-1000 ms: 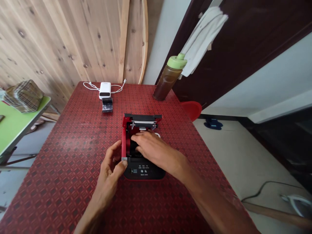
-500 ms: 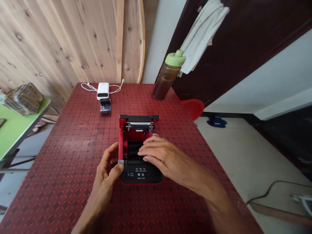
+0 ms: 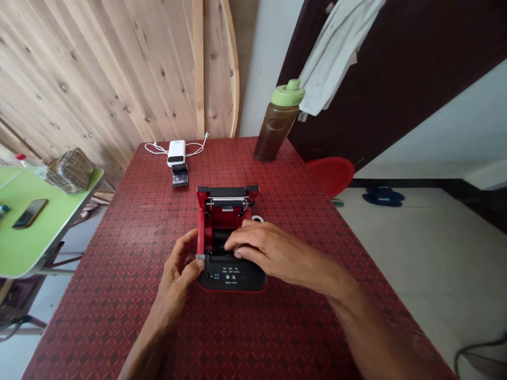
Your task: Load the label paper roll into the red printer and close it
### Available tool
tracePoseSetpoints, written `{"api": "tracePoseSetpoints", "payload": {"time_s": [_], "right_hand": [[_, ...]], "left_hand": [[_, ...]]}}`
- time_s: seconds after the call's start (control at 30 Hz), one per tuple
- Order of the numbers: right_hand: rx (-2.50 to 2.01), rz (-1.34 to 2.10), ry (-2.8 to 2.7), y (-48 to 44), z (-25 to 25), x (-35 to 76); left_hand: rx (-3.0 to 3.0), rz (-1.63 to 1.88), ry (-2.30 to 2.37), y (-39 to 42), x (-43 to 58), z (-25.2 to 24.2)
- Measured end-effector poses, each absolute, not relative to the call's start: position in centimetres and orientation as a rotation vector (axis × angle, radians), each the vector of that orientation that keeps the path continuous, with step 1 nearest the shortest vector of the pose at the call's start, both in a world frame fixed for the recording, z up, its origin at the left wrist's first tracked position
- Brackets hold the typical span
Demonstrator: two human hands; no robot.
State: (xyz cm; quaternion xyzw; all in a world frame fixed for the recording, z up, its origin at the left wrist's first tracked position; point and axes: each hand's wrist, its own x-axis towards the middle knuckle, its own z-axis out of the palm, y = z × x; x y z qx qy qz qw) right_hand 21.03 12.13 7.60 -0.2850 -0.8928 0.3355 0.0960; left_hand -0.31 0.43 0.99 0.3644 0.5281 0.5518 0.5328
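A small red and black label printer (image 3: 233, 275) stands on the table, its lid (image 3: 227, 192) tipped up and open. Inside its bay lies a black roller or roll (image 3: 220, 238), partly covered by my fingers. My left hand (image 3: 180, 269) grips the printer's left wall, thumb on the front corner and fingers along the outer side. Over the right side of the bay, my right hand (image 3: 261, 245) has its bent fingers close together, index fingertip at the black roll. What sits under those fingertips is hidden. A white ring-shaped roll end (image 3: 257, 218) shows just beyond the right hand.
On the red patterned table (image 3: 138, 232) lie a white power bank (image 3: 176, 152) with a cable and a short black roll (image 3: 180, 177). A green-capped bottle (image 3: 277, 124) stands at the back right. A green side table (image 3: 24, 253) holds a phone (image 3: 30, 213) and a plaid bag (image 3: 73, 171).
My right hand's fingers have drawn closer together and bent more over the bay. My left hand keeps its hold on the printer. The camera view has shifted slightly left.
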Motion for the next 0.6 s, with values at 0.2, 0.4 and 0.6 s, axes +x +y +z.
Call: {"api": "tracePoseSetpoints", "payload": {"time_s": [0.2, 0.4, 0.6], "right_hand": [[-0.768, 0.927, -2.537, 11.8, 6.8, 21.1], [-0.707, 0.562, -2.231, 8.7, 6.2, 21.2], [-0.716, 0.314, -2.217, 5.4, 5.8, 21.7]], "left_hand": [[0.943, 1.293, 1.3, 0.7, -1.1, 1.5], [1.014, 1.527, 1.423, 5.0, -2.5, 3.1], [1.233, 1.539, 1.323, 9.0, -2.4, 5.5]]}}
